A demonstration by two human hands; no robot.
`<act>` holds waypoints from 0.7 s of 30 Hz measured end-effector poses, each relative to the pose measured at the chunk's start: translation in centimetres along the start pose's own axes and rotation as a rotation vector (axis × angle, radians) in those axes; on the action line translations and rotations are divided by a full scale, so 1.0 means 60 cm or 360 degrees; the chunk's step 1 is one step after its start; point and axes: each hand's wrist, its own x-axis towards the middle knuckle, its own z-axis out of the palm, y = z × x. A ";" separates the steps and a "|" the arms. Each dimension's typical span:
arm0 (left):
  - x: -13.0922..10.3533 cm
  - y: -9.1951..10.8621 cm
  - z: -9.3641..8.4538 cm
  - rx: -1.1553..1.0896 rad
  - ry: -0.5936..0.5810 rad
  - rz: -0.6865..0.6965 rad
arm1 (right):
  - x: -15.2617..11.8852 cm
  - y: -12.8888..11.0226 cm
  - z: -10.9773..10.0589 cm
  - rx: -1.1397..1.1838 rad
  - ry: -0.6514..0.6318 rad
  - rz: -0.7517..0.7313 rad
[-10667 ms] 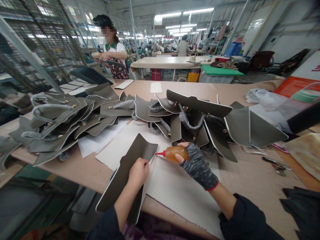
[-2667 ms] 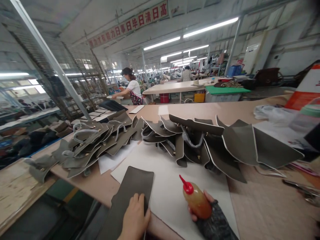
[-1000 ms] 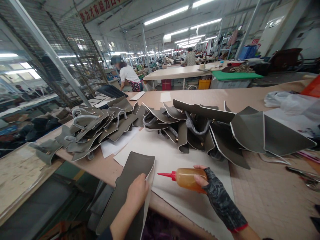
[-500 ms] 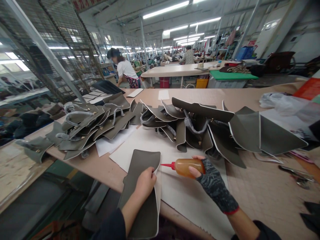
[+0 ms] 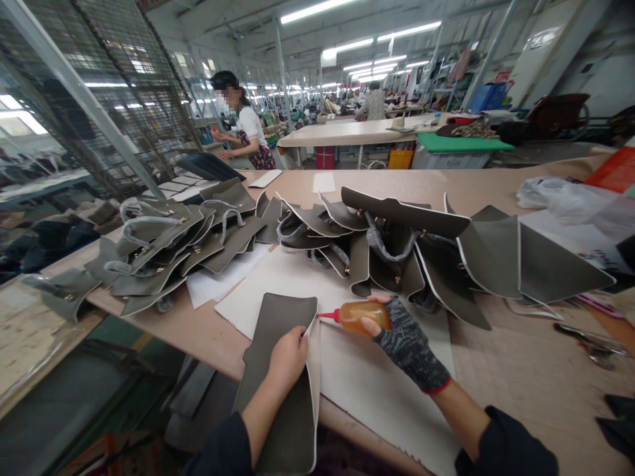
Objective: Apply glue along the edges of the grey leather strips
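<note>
Bottle [image 5: 354, 317] looks translucent amber with a pointed red nozzle [image 5: 331, 315]

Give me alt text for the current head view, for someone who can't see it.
A gloved right hand holds an amber bottle, its red tip at the edge of a dark panel in the grip of the left hand. Behind, dark pieces with looped handles heap across a table; a co-worker stands beyond.

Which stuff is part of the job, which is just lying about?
In use, apparently:
- red-tipped bottle, in right hand
- grey panel, in left hand
- similar grey pieces, piled

Seemingly idle:
- plastic bag
- metal tool
- black scraps
</note>
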 end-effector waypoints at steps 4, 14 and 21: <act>0.001 -0.002 0.002 -0.0012 -0.0002 -0.0010 | 0.012 0.003 0.002 -0.0057 0.0049 -0.0196; 0.004 -0.002 0.005 -0.0015 0.0002 -0.0021 | 0.030 0.001 -0.007 -0.0049 -0.0099 -0.0269; 0.004 -0.003 0.005 -0.0016 0.0018 -0.0020 | 0.029 0.004 -0.011 0.0007 -0.0164 -0.0211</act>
